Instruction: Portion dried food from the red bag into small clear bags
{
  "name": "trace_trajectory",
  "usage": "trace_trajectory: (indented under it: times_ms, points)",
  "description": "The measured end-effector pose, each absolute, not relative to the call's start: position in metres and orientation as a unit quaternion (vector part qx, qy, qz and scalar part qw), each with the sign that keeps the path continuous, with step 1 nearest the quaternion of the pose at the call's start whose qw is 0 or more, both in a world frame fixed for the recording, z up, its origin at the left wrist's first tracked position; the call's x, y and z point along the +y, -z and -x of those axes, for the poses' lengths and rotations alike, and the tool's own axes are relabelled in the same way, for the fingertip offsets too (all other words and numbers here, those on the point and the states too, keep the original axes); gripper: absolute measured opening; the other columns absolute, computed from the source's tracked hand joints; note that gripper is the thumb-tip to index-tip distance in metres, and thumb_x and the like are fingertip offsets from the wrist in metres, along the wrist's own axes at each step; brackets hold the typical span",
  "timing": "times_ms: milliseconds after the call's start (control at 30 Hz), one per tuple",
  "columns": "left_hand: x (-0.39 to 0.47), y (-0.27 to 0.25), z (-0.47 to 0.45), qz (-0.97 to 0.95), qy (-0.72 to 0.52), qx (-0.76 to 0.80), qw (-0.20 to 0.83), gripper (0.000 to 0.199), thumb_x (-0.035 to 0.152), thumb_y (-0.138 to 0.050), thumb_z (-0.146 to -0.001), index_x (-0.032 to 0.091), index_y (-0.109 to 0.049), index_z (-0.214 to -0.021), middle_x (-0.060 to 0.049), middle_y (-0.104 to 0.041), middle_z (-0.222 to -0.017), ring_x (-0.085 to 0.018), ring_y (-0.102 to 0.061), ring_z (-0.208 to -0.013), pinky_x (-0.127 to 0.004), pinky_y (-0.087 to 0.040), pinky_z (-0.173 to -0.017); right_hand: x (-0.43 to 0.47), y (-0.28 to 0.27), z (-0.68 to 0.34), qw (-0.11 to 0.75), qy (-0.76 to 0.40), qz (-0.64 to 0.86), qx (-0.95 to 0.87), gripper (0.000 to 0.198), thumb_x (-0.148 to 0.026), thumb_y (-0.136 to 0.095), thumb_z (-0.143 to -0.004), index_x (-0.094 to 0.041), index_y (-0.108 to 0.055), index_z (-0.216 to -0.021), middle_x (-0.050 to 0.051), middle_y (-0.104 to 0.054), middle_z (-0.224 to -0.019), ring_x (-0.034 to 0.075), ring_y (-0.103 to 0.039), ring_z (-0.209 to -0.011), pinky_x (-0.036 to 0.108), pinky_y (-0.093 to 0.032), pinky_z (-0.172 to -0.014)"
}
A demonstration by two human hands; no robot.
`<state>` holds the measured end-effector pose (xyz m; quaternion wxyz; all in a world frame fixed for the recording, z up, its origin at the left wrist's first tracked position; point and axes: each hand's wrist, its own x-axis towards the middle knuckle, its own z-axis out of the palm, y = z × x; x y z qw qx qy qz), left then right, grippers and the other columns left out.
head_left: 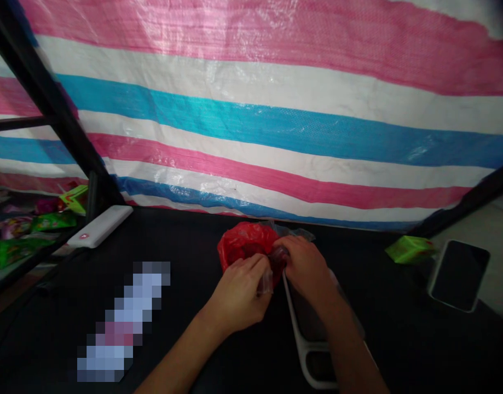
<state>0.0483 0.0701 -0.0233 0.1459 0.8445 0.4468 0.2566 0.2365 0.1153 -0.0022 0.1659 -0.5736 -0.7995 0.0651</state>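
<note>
Head view, red bag (pixel 245 243) pinched between fingers (pixel 262 265)

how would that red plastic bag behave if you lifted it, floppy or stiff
Probably floppy: the red plastic bag looks crumpled and bunched where the left hand and right hand pinch it. Likely light for its size, since thin film shows at its edges. It may feel slippery, judging by its glossy sheen.

Pixelated patch (pixel 122 323) hides something on the table; red bag's (pixel 245 243) contents unreadable.
</note>
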Motion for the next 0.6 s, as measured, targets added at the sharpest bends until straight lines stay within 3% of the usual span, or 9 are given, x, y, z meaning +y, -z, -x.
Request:
trace_trajectory:
  times_ms: [67, 300, 600]
  points:
    - [0.074, 0.031, -0.048, -0.837, -0.244, 0.472, 0.135, 0.023, 0.014, -0.060, -0.082, 0.024, -0.057, -0.103, -0.008, -0.069, -0.110, -0.027, -0.068, -0.095, -0.039, -0.050, -0.084, 0.115, 0.003, -0.235, 0.169, -0.065, 0.567, -0.803, 0.042, 0.002, -0.054, -0.081, -0.024, -0.071, -0.110, 0.004, -0.072, -0.113, 0.024, -0.061, -0.110, 0.036, -0.041, -0.095]
    - [0.079, 0.038, -0.042, -0.843, -0.204, 0.482, 0.123, 0.023, 0.009, -0.063, -0.075, 0.024, -0.057, -0.090, -0.007, -0.072, -0.096, -0.030, -0.067, -0.091, -0.042, -0.049, -0.083, 0.114, 0.011, -0.231, 0.151, -0.023, 0.565, -0.811, 0.041, 0.002, -0.057, -0.080, -0.026, -0.070, -0.108, 0.005, -0.067, -0.115, 0.026, -0.056, -0.110, 0.037, -0.037, -0.089]
    - [0.081, 0.032, -0.040, -0.795, -0.288, 0.501, 0.182, 0.021, 0.005, -0.059, -0.075, 0.025, -0.057, -0.083, -0.004, -0.069, -0.089, -0.024, -0.065, -0.085, -0.034, -0.048, -0.076, 0.113, 0.013, -0.226, 0.143, -0.055, 0.554, -0.818, 0.042, 0.002, -0.057, -0.081, -0.026, -0.070, -0.110, 0.003, -0.073, -0.110, 0.024, -0.059, -0.106, 0.037, -0.033, -0.090]
